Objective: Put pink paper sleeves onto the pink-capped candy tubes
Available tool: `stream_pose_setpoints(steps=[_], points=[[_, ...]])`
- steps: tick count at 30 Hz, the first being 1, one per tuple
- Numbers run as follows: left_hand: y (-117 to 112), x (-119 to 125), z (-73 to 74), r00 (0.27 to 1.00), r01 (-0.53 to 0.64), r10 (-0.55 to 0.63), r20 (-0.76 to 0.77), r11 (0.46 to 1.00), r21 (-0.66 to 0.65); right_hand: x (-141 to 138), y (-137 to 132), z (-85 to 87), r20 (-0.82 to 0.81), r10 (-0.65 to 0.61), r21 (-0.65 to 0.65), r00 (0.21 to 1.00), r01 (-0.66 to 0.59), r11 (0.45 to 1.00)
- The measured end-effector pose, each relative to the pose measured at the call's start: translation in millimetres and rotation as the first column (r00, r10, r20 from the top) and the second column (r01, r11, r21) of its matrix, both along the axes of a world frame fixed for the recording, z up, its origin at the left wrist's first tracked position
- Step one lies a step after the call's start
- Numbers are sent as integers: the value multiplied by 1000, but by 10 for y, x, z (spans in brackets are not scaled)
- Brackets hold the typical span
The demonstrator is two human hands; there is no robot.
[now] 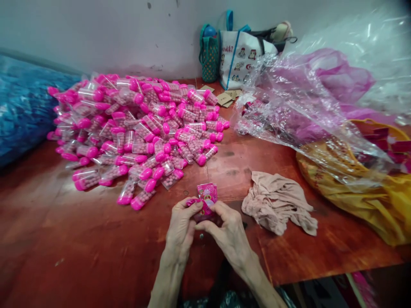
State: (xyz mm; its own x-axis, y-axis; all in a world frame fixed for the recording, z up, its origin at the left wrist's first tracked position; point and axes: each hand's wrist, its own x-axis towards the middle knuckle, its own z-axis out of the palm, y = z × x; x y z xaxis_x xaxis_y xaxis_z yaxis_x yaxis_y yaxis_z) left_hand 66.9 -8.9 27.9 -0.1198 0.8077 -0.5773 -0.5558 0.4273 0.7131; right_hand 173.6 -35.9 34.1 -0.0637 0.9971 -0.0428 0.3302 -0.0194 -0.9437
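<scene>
Close to the table's front edge, my left hand (180, 223) and my right hand (230, 226) meet with fingertips pinched. Between them is a pink printed packet (208, 191), its patterned upper part standing above my fingers. A darker pink, shiny piece lies folded under my left thumb; whether it belongs to the same packet I cannot tell. My fingers hide the lower part. Beyond my hands lies a large heap of clear bottles (141, 124) with bright pink caps and small pink balls inside.
Right of my hands lies a crumpled beige cloth (278, 201). Farther right, clear plastic wrap (282, 98) partly covers a yellow basket (346, 149) holding dark pink pieces. A blue plastic sack (28, 107) stands left. Against the wall are a white bag (239, 57) and a bottle holder (209, 55).
</scene>
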Motion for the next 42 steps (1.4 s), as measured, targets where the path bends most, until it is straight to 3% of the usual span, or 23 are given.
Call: stream_pose_setpoints(steps=[3,13,20,26,29,42], points=[[5,7,-4,999,-17,16,30,999,29,-8,2,-24,-5,-62,-41,998,62,997],[-64,-56,-73,998,-13,20,-63,994,110,95,44,-46,-80,-62,-37,995,59,998],[-97,-80,-40,998,-19,23,-52,998,65,47,57,-54,-293,-56,-129,954,18,991],[-140,-54,-25,989,-91,105,-100,986,140,-5,25,-111,-350,-195,-252,916,108,962],[-154,-77,-47,972,-139,168,-162,974,179,-21,27,-115,-371,-207,-268,905,109,957],[-161,-144,-134,933,-127,203,-298,958,257,-63,20,-63,-85,-94,-41,992,91,995]])
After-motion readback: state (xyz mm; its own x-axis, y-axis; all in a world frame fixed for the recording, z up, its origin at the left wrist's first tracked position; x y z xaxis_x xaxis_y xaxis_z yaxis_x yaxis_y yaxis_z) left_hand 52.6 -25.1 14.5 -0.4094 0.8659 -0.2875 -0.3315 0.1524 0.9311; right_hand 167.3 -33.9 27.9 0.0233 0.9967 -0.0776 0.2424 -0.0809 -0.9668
